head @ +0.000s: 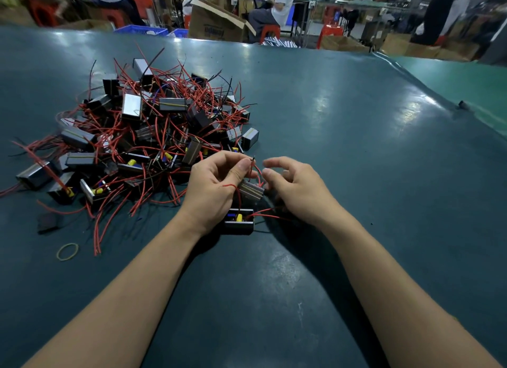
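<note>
Head view. The person's left hand (216,186) sat near table centre, thumb and forefinger pinching a red wire (253,167) whose stripped tip pointed to 12 o'clock. More of the wire looped over the back of that hand.

A silver-cased module (251,190) hung tilted at 5 o'clock of the pinch, between the two hands and clear of the table.

The right hand (297,188) was at 3 o'clock of the module. Its fingers were loosely curled, with thumb and forefinger apart, just beside the wire and nothing between them. The lower fingers curled toward the module; contact could not be told.

A second module (238,221) lay on the green table (343,126) at 6 o'clock of the held one. Its open side faced up, showing a yellow capacitor (239,217), and red leads trailed off toward 3 o'clock under the right wrist.

A pile of like modules (142,129), tangled in red and black wires, was at 10 o'clock of the hands, its near edge just beside the left hand. A rubber band (67,251) lay flat at 8 o'clock, apart from the pile. An open cardboard box (216,22) stood beyond the far table edge at 12 o'clock.
</note>
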`<state>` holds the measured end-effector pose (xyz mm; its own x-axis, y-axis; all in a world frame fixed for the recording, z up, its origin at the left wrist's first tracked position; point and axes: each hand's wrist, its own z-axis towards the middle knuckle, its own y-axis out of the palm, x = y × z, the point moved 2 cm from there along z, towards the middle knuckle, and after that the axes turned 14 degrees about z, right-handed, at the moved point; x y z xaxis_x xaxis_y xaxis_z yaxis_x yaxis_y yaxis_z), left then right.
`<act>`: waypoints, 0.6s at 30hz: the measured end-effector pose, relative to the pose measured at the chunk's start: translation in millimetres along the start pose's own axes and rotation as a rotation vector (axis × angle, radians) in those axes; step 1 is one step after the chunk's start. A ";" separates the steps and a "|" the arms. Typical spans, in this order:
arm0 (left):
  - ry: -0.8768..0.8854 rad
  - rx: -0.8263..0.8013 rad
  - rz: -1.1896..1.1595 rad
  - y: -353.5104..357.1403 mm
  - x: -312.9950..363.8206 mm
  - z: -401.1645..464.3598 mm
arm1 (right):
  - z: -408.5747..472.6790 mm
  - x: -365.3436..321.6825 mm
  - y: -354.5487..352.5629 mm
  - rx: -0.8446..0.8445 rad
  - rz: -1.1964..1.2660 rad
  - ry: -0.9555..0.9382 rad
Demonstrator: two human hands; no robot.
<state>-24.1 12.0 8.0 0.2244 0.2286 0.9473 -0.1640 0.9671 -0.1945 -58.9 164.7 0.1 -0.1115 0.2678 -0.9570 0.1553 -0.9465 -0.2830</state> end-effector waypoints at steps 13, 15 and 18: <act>-0.031 0.008 -0.041 4.8 0.6 -2.9 | -10.5 -8.7 0.2 -0.106 0.331 0.095; -0.037 0.015 -0.027 5.8 0.1 -2.5 | -10.6 -8.7 -1.7 -0.119 0.349 0.102; -0.045 0.008 -0.059 5.9 -0.4 -1.8 | -9.9 -9.4 -2.4 -0.112 0.376 0.130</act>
<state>-23.4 17.8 6.0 0.1904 0.1660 0.9676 -0.1590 0.9778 -0.1364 -48.5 166.2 9.1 0.0968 -0.0656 -0.9931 0.2687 -0.9591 0.0895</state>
